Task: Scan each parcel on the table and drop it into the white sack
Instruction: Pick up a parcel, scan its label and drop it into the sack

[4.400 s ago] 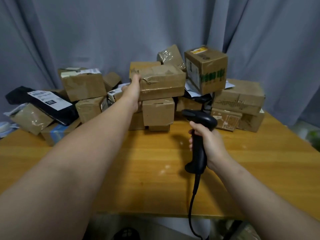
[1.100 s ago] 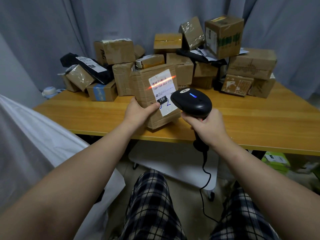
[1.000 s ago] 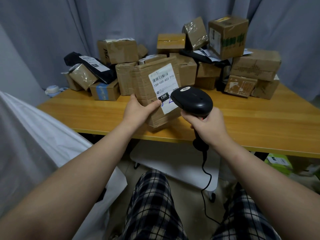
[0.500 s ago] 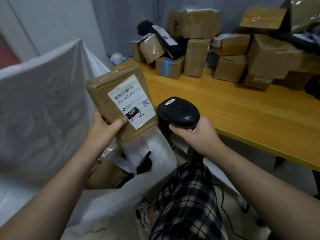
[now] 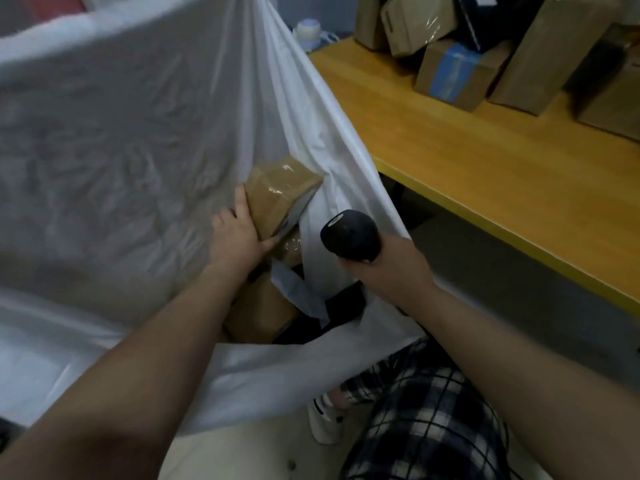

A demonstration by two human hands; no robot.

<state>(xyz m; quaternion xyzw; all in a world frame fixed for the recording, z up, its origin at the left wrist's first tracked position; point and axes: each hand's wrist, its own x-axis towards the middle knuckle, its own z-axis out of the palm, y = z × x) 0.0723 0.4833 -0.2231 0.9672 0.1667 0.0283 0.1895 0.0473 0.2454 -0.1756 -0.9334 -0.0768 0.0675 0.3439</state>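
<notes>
Parcel [image 5: 277, 192], scanned at the table [image 5: 485, 174] a second ago, now sits inside the white sack [image 5: 138, 133] mouth, left hand [image 5: 239, 237] still curled round its lower end (not yet released). Right hand [image 5: 391, 268] grips the scanner [image 5: 349, 235] just beside the sack. Only the drop remains.

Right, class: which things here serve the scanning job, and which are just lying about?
Job: brown taped cardboard parcel in the left hand; black handheld scanner in the right hand; white sack; brown cardboard boxes on the yellow wooden table.
Lying about: small white container beyond the table; white shoe.
</notes>
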